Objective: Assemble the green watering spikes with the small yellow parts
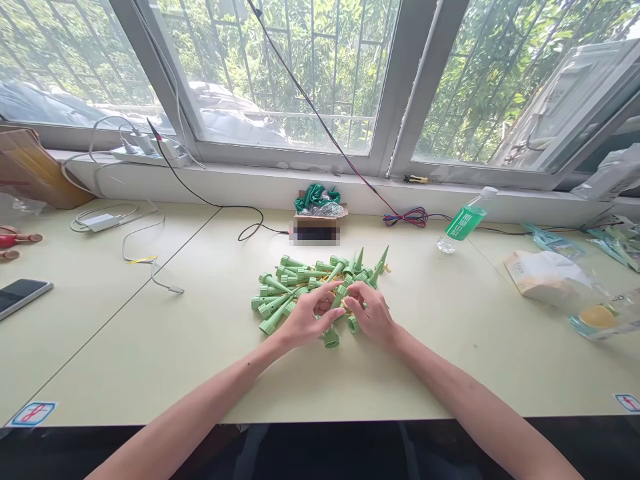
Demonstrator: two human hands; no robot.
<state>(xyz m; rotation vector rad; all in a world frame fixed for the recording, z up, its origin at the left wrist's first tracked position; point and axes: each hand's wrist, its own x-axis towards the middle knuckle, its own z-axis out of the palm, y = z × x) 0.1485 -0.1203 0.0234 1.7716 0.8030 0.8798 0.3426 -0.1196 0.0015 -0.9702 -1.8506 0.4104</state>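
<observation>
A pile of green plastic watering spikes (273,303) with ribbed caps and pointed ends lies in front of me, with small yellow parts among them. My left hand (310,317) curls its thumb and fingers round one green watering spike (340,295) at the pile's near side. From the right, my right hand (373,313) pinches at the same spike with bent fingers. Its fingertips are partly hidden, so any small part between them cannot be made out. Just below the hands, a loose spike (331,338) points its open cap towards me.
Behind the pile stands a small cardboard box (345,211) with green foil. A water bottle (465,221) and a tissue pack (547,275) are at right. White cables (127,243) and a phone (23,295) lie left. A power strip (150,155) sits on the sill.
</observation>
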